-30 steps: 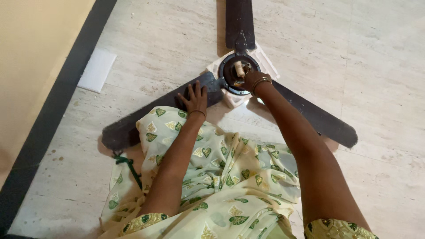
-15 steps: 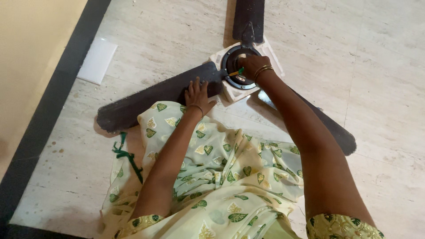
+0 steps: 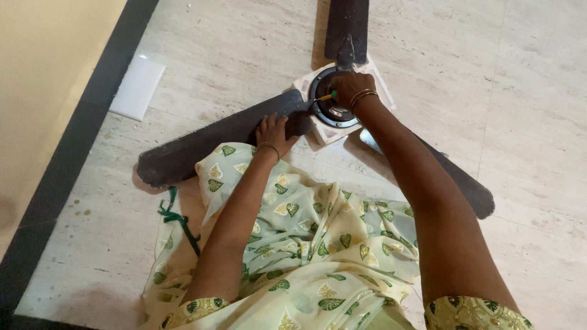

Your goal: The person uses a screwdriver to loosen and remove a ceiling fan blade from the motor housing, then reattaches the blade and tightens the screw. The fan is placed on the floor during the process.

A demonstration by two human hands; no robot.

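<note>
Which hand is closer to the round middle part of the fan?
Right. The right hand rests on the round hub, holding a small green-handled tool; the left hand presses a blade beside it.

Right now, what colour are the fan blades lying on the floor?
The fan blades are dark brown, almost black, seen in the head view.
</note>
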